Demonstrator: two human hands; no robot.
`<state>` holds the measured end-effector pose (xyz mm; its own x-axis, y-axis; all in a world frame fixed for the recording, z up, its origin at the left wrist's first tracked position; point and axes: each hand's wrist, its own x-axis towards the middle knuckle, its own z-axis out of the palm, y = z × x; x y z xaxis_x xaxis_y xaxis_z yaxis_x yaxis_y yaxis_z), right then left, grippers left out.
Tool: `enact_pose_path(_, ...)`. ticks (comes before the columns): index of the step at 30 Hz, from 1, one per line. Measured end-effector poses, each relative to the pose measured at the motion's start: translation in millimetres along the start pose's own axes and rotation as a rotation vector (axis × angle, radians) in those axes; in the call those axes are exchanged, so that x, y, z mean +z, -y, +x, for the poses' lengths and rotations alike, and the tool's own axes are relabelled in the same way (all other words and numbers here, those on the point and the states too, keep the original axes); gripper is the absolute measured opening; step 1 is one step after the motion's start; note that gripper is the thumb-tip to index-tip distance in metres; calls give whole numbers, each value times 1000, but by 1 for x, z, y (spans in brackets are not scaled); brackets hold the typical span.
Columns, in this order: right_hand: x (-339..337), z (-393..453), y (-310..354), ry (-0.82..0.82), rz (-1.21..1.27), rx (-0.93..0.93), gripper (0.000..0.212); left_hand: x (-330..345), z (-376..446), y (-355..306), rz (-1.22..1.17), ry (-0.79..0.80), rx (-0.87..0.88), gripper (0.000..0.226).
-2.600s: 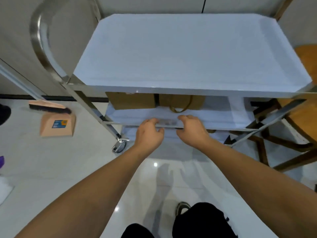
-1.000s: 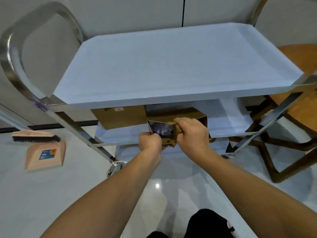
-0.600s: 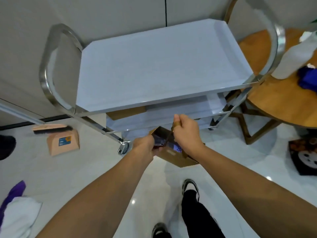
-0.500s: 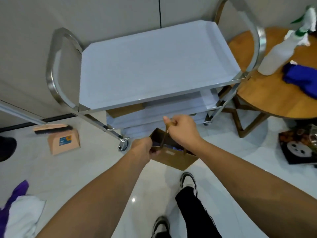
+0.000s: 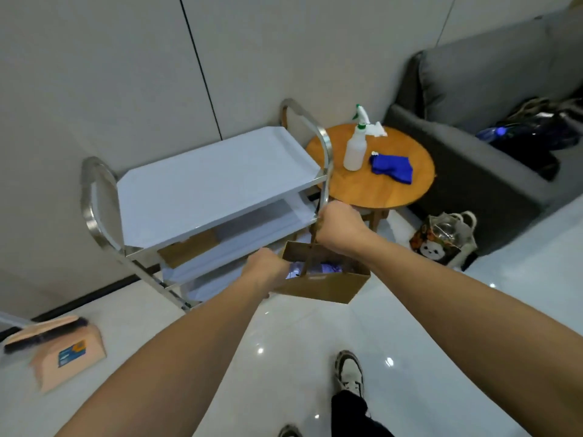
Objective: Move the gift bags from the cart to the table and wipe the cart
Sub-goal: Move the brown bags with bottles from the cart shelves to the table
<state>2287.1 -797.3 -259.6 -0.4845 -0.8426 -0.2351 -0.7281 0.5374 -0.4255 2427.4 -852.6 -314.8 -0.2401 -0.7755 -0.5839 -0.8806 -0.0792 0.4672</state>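
Head view is showing the right hand (image 5: pixel 339 223) gripping the gift bag (image 5: pixel 325 283) handles, left hand (image 5: pixel 265 272) pinching its rim; below those fingers, contents risk tipping out.

So there's a brown paper gift bag (image 5: pixel 328 287) hanging open-topped in the air just off the steel three-shelf cart (image 5: pixel 208 187), something purple inside. A second brown bag (image 5: pixel 189 247) sits on the middle shelf. The round wooden table (image 5: pixel 378 190) stands right beside the cart.
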Motion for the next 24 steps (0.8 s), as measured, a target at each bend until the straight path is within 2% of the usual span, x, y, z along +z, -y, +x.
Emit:
enact_pose_path(4,-39,-37,-44,-211,354,140,32,18,-45,-62,210,-32,273,10)
enact_pose_path(7,-68,-68,-86,-352,579,203,30,43,-71,-111,275,-39,390,9)
enact_pose_path(10,-104,-100,-135,-430,558,257,43,73,-93,-157,233,14,399,10)
enact_pose_path(14,-156,-146,-214,-442,442,353,53,128,-129,-217,179,59,378,14)
enact_pose_path(15,-168,-157,-233,-458,426,368,50,147,-140,-232,176,73,400,14)
enact_pose_path(18,-198,-193,-290,-522,416,401,14,212,-175,-273,253,85,522,9)
enact_pose_path(22,-224,-252,-370,-565,450,466,29,310,-228,-324,387,88,721,14)
enact_pose_path(24,-230,-278,-412,-613,456,527,28,353,-253,-347,429,127,804,21)
